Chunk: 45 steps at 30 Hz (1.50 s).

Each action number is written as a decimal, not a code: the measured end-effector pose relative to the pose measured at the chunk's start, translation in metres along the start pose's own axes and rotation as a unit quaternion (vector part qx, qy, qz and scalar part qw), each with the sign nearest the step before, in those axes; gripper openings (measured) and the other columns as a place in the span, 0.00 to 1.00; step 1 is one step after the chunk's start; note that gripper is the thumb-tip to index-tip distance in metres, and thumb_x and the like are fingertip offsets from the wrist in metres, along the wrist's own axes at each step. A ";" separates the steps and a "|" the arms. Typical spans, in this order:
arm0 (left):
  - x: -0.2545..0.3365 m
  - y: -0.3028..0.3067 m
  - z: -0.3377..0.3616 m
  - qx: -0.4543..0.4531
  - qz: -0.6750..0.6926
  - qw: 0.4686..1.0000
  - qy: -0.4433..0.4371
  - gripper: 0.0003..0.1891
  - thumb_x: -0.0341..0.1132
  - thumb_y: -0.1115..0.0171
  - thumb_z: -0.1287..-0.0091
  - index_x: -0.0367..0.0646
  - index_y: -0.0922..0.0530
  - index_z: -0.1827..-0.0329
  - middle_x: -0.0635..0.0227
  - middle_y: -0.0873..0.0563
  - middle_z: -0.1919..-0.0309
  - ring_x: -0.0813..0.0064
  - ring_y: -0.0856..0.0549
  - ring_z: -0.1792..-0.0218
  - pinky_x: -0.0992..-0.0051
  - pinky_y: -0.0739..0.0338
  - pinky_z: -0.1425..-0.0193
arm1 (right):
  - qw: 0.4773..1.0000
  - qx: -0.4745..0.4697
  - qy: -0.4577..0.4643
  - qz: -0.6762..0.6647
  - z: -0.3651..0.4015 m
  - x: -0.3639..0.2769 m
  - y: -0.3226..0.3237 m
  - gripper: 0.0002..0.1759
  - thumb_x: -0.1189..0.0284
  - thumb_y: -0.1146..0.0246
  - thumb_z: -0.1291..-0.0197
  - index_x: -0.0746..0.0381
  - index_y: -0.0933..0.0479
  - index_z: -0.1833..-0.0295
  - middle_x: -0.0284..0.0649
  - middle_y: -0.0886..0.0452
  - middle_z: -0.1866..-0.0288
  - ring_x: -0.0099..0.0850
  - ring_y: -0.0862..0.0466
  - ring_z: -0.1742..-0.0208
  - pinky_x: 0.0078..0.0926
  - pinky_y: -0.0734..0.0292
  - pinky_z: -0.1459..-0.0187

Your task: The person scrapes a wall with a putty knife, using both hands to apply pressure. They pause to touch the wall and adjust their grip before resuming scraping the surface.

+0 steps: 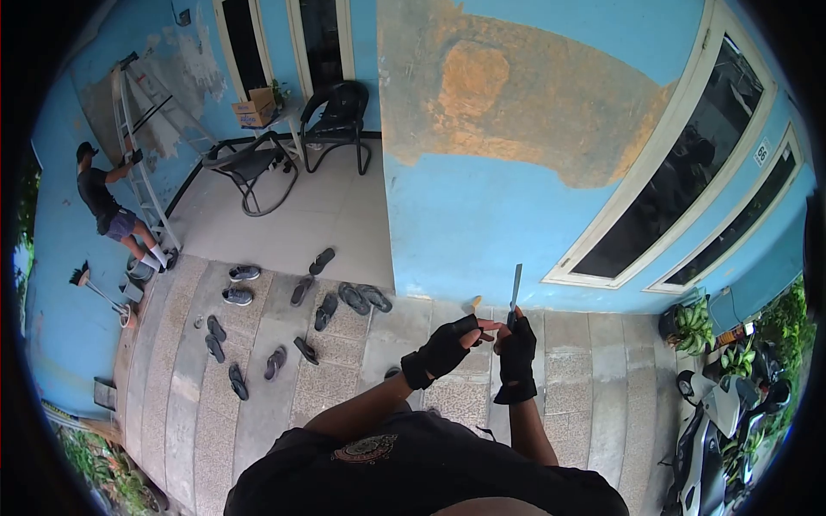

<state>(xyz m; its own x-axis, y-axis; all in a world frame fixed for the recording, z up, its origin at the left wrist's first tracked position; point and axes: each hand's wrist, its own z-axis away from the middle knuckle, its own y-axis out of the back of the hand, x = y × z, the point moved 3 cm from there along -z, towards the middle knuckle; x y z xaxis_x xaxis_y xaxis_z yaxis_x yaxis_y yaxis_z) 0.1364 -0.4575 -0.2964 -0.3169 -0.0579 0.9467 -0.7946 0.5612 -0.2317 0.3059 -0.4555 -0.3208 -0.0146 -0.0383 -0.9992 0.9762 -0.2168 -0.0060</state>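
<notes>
My right hand point(517, 353), in a black fingerless glove, is closed around the lower end of a thin, flat grey metal strip point(516, 288) that stands upright. My left hand point(452, 346), gloved the same way, is half curled beside it, its bare fingertips reaching to the base of the strip. Just above the left knuckles a small tan tip point(476, 302) shows; I cannot tell whether that hand grips it. Beyond both hands rises a blue wall point(465, 224) with a large patch of bare brown plaster point(551, 112).
Several sandals and shoes point(325, 311) lie on the paving at left. Another person point(103, 202) stands by an aluminium ladder point(142, 163). Black chairs point(335, 125) and a cardboard box point(256, 108) are on the porch. Motorbikes point(718, 421) and plants point(691, 327) line the right side.
</notes>
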 end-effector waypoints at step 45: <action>0.100 0.289 -0.069 0.154 -0.186 0.968 -0.062 0.17 0.38 0.52 0.22 0.34 0.19 0.49 0.58 0.11 0.55 0.70 0.13 0.58 0.70 0.20 0.47 | 0.987 -0.075 -0.011 -0.145 -0.163 -0.032 -0.235 0.34 0.83 0.44 0.39 0.61 0.35 0.24 0.27 0.31 0.75 0.17 0.31 0.81 0.17 0.35 0.79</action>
<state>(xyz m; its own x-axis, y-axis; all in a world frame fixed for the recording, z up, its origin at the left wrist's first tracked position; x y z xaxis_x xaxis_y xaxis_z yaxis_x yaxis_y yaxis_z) -0.0894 -0.2436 -0.2529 -0.0236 -0.3191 0.9474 -0.9765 0.2103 0.0465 0.1127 -0.2442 -0.2945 -0.3009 -0.0170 -0.9535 0.9513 -0.0750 -0.2989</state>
